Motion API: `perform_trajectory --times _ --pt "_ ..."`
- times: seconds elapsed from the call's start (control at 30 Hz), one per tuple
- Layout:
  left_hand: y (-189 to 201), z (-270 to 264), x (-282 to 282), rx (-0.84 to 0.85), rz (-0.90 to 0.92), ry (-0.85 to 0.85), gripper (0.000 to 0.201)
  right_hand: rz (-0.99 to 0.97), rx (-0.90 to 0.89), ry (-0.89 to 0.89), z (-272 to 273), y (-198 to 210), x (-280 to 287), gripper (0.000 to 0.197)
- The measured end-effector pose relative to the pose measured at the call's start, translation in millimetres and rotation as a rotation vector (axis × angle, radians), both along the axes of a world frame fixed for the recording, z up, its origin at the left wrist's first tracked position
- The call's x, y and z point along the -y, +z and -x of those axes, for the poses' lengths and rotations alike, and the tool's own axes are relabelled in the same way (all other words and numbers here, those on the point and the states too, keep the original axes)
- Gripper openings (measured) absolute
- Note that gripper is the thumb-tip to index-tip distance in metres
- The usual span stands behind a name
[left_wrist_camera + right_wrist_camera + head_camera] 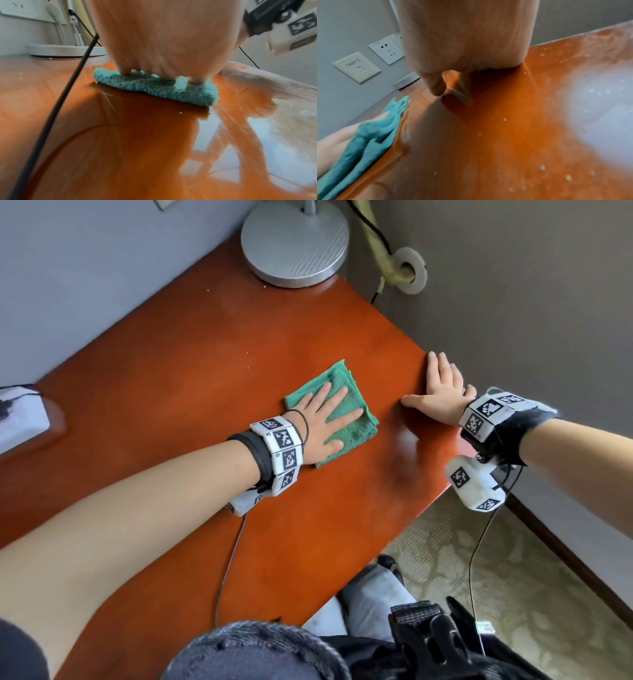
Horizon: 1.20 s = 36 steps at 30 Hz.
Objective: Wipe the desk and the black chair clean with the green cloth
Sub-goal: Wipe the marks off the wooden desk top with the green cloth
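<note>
We count one green cloth [337, 412] mid-tabletop [191, 364], our left hand [322, 422] pressing it flat, fingers spread; our right hand [440, 390] lies flat, empty, at the right edge. One lamp base [294, 242] stands behind.

No words or numbers can be read here. The white wristbands [282, 451] carry only black square code patterns. Print on the white wall plates [356, 67] is too blurred.

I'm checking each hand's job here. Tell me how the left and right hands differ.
The left hand presses flat on the green cloth; the right hand lies on bare desk. The left is mid-desk; the right is at the desk's edge. Both are open, palms down.
</note>
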<state>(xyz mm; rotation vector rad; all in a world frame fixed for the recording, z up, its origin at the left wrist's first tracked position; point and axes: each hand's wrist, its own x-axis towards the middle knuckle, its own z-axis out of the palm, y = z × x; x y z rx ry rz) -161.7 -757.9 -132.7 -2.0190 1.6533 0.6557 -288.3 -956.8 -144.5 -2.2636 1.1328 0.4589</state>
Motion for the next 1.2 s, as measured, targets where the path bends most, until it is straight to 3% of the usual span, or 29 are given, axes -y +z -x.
perform_trajectory --times 0.33,0.7,0.93,1.2 --pt "-1 15 -80 0.035 -0.006 0.14 0.063 0.105 0.009 -0.023 -9 -4 -13 0.074" --pt "-2 0 -141 0.089 0.018 0.465 0.065 0.211 0.031 0.205 -53 -5 -36 0.065" --pt "-5 -21 -142 0.061 0.086 0.674 0.066 0.225 0.102 0.15 -67 -11 -22 0.061" --pt "5 -53 -109 -0.032 0.096 0.716 0.066 0.148 0.063 0.128 -69 -11 -10 0.061"
